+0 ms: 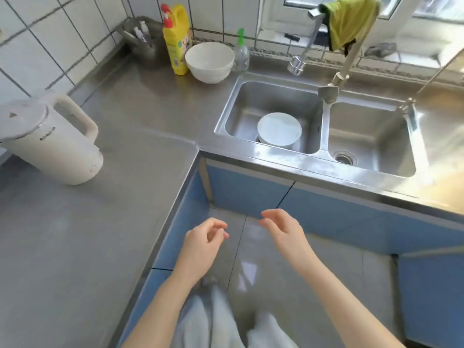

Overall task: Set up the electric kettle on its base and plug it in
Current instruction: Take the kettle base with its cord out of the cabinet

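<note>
Upright kettle (50, 144) stands well left of both empty, loosely curled hands, left hand (200, 244) nearer than right hand (283, 232).

The white kettle (50, 144) stood on the steel table (75, 234) at the left, its handle turned toward the tiled wall. Both hands hung over the floor, well apart from it: the left hand (200, 244) and the right hand (283, 229) had loosely curled fingers (218, 224) and held nothing. A white bowl (209, 62) sat beside a yellow bottle (176, 38), and a plate (279, 129) lay in the left basin of the sink (324, 126).
</note>
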The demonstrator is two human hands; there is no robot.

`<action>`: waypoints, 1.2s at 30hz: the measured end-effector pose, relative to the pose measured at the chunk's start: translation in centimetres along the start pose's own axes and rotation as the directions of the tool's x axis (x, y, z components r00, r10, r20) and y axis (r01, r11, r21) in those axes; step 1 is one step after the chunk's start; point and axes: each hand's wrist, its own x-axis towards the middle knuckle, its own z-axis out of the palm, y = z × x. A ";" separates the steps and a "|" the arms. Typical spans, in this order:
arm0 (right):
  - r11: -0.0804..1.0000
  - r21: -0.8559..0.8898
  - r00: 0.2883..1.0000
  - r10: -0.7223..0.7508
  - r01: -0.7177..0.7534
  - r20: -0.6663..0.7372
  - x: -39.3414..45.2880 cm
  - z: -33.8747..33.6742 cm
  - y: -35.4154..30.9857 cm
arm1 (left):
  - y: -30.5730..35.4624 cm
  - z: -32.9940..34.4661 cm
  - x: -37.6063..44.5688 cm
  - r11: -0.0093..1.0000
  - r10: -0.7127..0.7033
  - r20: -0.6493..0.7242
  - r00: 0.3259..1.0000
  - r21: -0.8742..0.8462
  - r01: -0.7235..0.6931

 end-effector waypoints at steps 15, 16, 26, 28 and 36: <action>0.931 0.305 0.811 0.333 -0.202 -0.480 -22.8 -12.7 15.8 | 7.4 22.0 -11.4 0.923 0.203 0.615 0.762 0.139 -0.358; 0.920 0.327 0.771 0.365 -0.215 -0.521 -24.0 -12.8 16.4 | 8.0 23.1 -11.4 0.904 0.224 0.655 0.721 0.136 -0.405; 0.763 0.616 0.328 0.643 -0.197 -0.692 -35.7 -11.1 20.4 | 12.1 32.4 -14.8 0.733 0.336 0.880 0.335 -0.021 -0.680; 0.743 0.648 0.236 0.668 -0.168 -0.705 -38.2 -10.4 21.1 | 12.0 33.9 -17.1 0.715 0.312 0.914 0.262 -0.044 -0.698; 0.671 0.740 -0.061 0.738 -0.035 -0.672 -49.0 -8.5 25.2 | 10.3 40.6 -29.6 0.587 0.236 0.970 -0.052 -0.185 -0.788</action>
